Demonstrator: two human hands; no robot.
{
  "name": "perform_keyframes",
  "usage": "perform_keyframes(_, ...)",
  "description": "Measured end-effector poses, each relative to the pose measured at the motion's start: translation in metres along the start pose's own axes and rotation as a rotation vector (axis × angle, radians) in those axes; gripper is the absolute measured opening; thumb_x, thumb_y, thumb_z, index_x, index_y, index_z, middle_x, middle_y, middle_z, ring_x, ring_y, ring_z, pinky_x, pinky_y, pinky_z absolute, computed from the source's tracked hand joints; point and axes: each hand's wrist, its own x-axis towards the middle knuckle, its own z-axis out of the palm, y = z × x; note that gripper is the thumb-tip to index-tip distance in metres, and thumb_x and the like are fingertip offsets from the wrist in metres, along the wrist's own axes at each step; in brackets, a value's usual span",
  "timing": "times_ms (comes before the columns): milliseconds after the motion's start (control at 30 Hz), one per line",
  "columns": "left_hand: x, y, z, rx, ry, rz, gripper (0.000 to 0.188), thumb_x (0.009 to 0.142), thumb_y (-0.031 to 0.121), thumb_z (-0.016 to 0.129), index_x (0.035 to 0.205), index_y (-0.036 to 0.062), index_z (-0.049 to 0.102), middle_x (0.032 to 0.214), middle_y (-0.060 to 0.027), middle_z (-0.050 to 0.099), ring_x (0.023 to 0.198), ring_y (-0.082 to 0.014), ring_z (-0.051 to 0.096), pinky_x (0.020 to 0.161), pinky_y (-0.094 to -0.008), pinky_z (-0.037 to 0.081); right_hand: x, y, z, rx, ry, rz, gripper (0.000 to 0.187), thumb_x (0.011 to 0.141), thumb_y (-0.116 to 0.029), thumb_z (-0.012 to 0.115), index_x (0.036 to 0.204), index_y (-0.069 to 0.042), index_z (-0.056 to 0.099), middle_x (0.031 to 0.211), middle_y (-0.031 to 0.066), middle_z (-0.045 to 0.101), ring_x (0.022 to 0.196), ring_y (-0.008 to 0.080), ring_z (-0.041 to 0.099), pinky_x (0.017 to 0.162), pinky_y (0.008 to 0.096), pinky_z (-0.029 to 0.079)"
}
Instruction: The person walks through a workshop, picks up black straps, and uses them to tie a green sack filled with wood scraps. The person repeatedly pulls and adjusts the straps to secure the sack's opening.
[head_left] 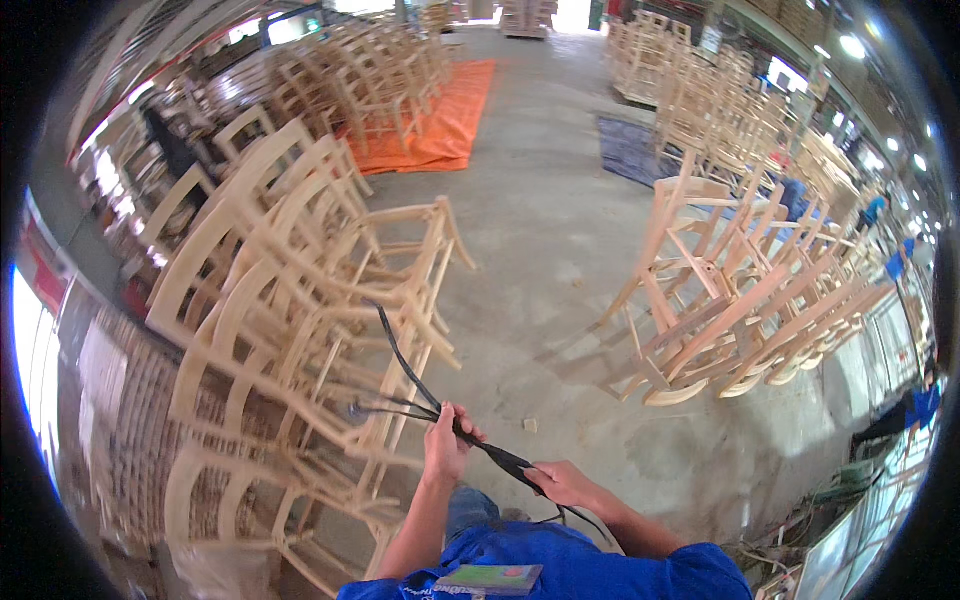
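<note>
1. On my feed, I have the left hand (450, 440) raised in the lower middle of the view, curled into a closed grip.
2. My left forearm (417, 525) is bare and climbs steeply from the lower edge, leaning slightly to the right.
3. I have the right hand (562, 484) lower and closer in, closed as well, pointing left toward its partner.
4. My right forearm (632, 521), also bare, slants up and leftward from the lower right.
5. I see the two hands near each other but apart; the right fingertips are too small for me to read surely.
</note>
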Motion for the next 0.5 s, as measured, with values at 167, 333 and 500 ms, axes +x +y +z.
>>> perform_keyframes(167, 0.168, 0.035, 0.050, 0.012, 0.035, 0.028, 0.030, 0.108, 0.035, 0.049, 0.095, 0.0084, 0.054, 0.072, -0.0046, 0.052, 0.066, -0.0225, 0.056, 0.067, -0.0432, 0.054, 0.090, 0.036, -0.098, -0.049, 0.302, -0.069, 0.028, 0.102, -0.029, 0.060, 0.097, -0.005, 0.073, 0.085, 0.0151, 0.068, 0.080, 0.0256, 0.066, 0.069, 0.0383, 0.050)
perform_keyframes(333, 0.332, 0.089, 0.116, 0.079, -0.009, 0.079, 0.032, 0.108, 0.037, 0.048, 0.096, 0.0088, 0.054, 0.070, -0.0036, 0.052, 0.063, -0.0196, 0.055, 0.062, -0.0380, 0.054, 0.155, 0.005, -0.240, -0.320, 0.535, -0.016, 0.026, 0.099, -0.026, 0.064, 0.089, -0.004, 0.074, 0.086, 0.0158, 0.068, 0.080, 0.0330, 0.064, 0.069, 0.0398, 0.049)
perform_keyframes(500, 0.501, 0.100, 0.210, 0.306, -0.052, 0.088, 0.034, 0.108, 0.038, 0.047, 0.095, 0.0083, 0.055, 0.069, -0.0030, 0.053, 0.058, -0.0162, 0.053, 0.053, -0.0333, 0.048, 0.216, -0.008, -0.363, -0.159, 0.619, 0.144, 0.031, 0.097, -0.032, 0.066, 0.087, -0.003, 0.073, 0.083, 0.0154, 0.067, 0.077, 0.0311, 0.063, 0.070, 0.0399, 0.049)
